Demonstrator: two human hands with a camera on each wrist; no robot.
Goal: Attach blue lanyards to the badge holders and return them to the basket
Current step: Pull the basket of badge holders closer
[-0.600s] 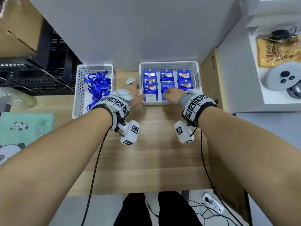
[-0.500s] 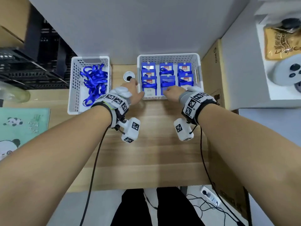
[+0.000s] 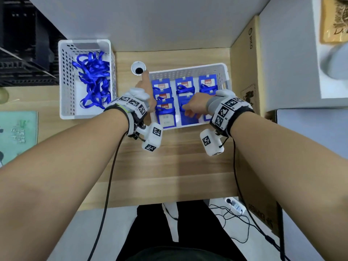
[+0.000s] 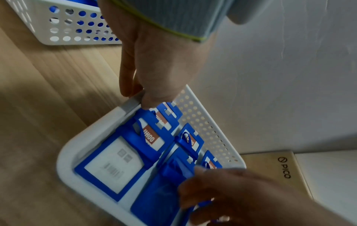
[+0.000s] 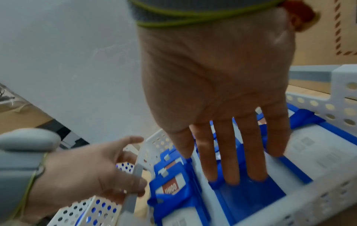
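Badge holders (image 3: 166, 113), blue-framed plastic sleeves with white and red-orange cards inside, lie in rows in the white perforated plastic basket (image 3: 188, 72) on the pale wooden table (image 3: 169, 166), and I can see blue ribbon lanyards (image 3: 183, 88) looped across several of them. From the head view my left hand (image 3: 144, 87) sits at the basket's left wall; the left wrist view shows the thumb (image 4: 126, 73) on the outside of the rim and the fingers (image 4: 160, 97) over the inside edge, so I read it as gripping that wall near the far corner, with the forefinger stretched toward the round white grommet (image 3: 138, 68) in the table. My right hand (image 3: 195, 106) reaches into the middle of the basket; in the right wrist view its four fingers (image 5: 230, 152) are straight, slightly spread, and their tips press down on a blue badge holder (image 5: 249, 197) lying face down in the middle column. I cannot tell from any view where the right thumb lies. A second white perforated basket (image 3: 65, 81) stands well to the left, holding a loose tangle of blue lanyards (image 3: 93, 80). A brown cardboard box (image 3: 246, 72) stands just beside the right wall of the badge basket, and a pale green booklet (image 3: 17, 132) lies at the table's left edge.
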